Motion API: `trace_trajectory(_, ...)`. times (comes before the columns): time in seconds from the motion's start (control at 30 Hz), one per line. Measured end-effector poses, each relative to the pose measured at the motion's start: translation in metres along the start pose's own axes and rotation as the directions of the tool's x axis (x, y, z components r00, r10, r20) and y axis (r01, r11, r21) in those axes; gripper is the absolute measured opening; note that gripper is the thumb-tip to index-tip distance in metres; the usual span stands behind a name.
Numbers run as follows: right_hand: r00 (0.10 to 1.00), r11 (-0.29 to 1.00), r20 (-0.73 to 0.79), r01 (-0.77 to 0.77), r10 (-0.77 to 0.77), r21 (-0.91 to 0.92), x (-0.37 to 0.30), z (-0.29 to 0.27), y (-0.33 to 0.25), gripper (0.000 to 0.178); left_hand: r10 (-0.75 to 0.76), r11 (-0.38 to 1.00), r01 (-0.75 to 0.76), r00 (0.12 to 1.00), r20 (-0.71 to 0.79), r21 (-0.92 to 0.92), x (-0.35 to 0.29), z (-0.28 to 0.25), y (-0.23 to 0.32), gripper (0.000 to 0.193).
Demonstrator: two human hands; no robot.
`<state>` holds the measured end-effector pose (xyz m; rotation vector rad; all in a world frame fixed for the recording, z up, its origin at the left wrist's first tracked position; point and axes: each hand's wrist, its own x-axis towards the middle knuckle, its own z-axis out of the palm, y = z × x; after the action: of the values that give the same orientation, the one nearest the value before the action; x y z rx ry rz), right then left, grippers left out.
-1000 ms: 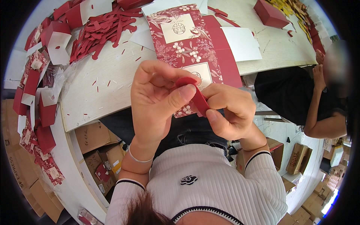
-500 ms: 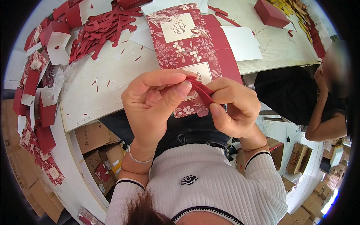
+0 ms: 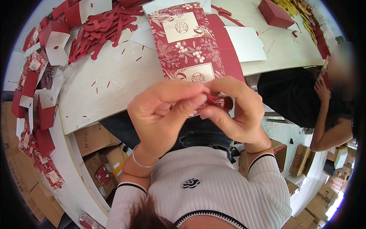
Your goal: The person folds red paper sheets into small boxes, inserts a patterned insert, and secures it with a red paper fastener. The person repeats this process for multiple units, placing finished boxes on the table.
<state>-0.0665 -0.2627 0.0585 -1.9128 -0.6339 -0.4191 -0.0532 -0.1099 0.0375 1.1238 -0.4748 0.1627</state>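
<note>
Between the fingertips of both hands I hold a narrow red strip (image 3: 212, 100), bent and partly hidden by my fingers. My left hand (image 3: 162, 108) pinches one part of it with thumb and index finger. Close against it, my right hand (image 3: 242, 110) grips the strip the same way, and a curved part shows by its fingers. Under and beyond my hands lies a flat red box blank (image 3: 187, 51) with a pale floral print and cream panels. Its near end overhangs the table edge behind my hands.
A heap of red strips (image 3: 103, 30) lies on the table (image 3: 87, 87) at far left, with small red scraps nearby. Red boxes (image 3: 45, 110) line the left edge. Another red box (image 3: 275, 13) stands at far right. A co-worker (image 3: 297, 95) sits to the right; cardboard cartons (image 3: 91, 139) are below.
My hands have come closer together and slightly lower, and the strip between them is now bent more and less visible. The co-worker's hand has moved down a little, with something red by it.
</note>
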Motion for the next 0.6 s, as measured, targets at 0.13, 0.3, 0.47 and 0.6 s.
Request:
trace_trajectory(0.13, 0.998, 0.999, -0.057, 0.040, -0.039, 0.006, -0.004, 0.002, 0.003, 0.023, 0.170, 0.960, -0.200, 0.972, 0.162, 0.194, 0.002, -0.004, -0.003, 0.011)
trace_trajectory(0.3, 0.990, 0.971, -0.029, 0.130, -0.138, -0.201, 0.024, -0.013, 0.012, 0.012, 0.119, 0.978, -0.085, 0.977, -0.175, 0.190, 0.009, -0.004, 0.007, 0.005)
trace_trajectory(0.47, 0.971, 0.919, 0.108, 0.235, -0.211, -0.316, 0.055, -0.019, 0.053, 0.014, -0.420, 0.875, 0.425, 0.905, -0.069, 0.232, 0.011, -0.059, -0.015, 0.018)
trace_trajectory(0.6, 0.941, 0.904, 0.236, 0.307, -0.242, -0.298, 0.059, -0.011, 0.064, 0.015, -0.592, 0.806, 0.592, 0.806, 0.004, -0.010, 0.014, -0.034, -0.035, 0.020)
